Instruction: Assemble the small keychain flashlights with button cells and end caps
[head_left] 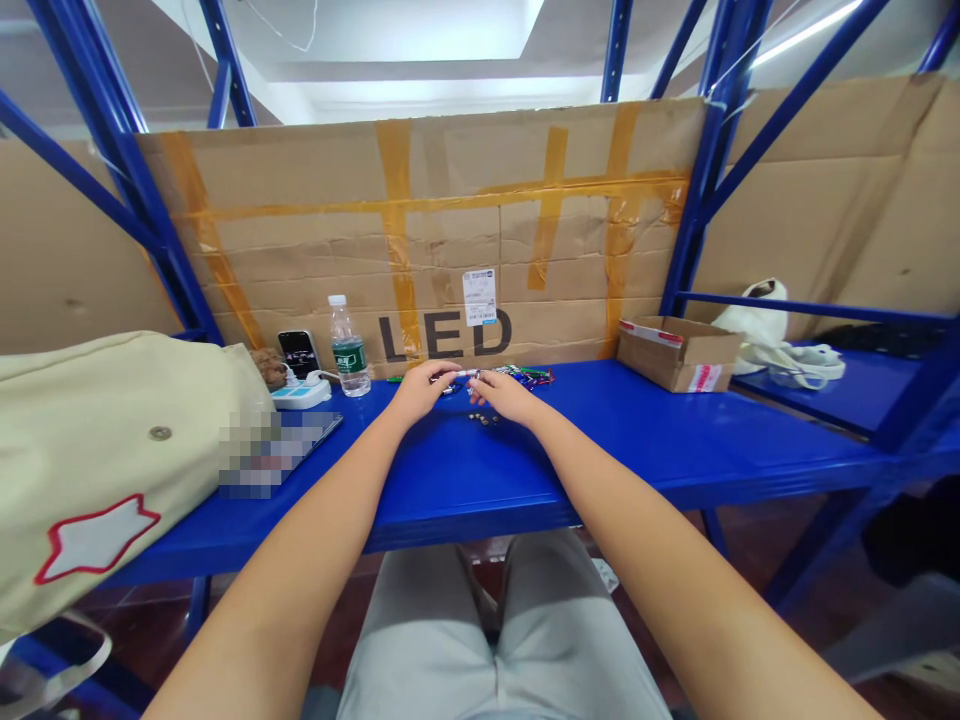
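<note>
My left hand [421, 390] and my right hand [504, 394] meet over the back middle of the blue table. Between their fingertips lies a slim, pen-like stick [466, 373], whitish with some red; it is too small to make out its exact kind. Both hands are closed on it, one towards each end. Just behind and to the right of my right hand is a heap of thin, colourful pen-like sticks [534, 376], partly hidden by the hand. Several tiny dark and brassy pieces [484, 419] lie on the table below my hands.
On the left of the blue table [465, 480] are a cream bag [112, 430], a power strip [301, 393], a phone [298, 352] and a water bottle [349, 350]. A small cardboard box [675, 355] stands at right. Taped cardboard [315, 250] walls off the back between blue posts.
</note>
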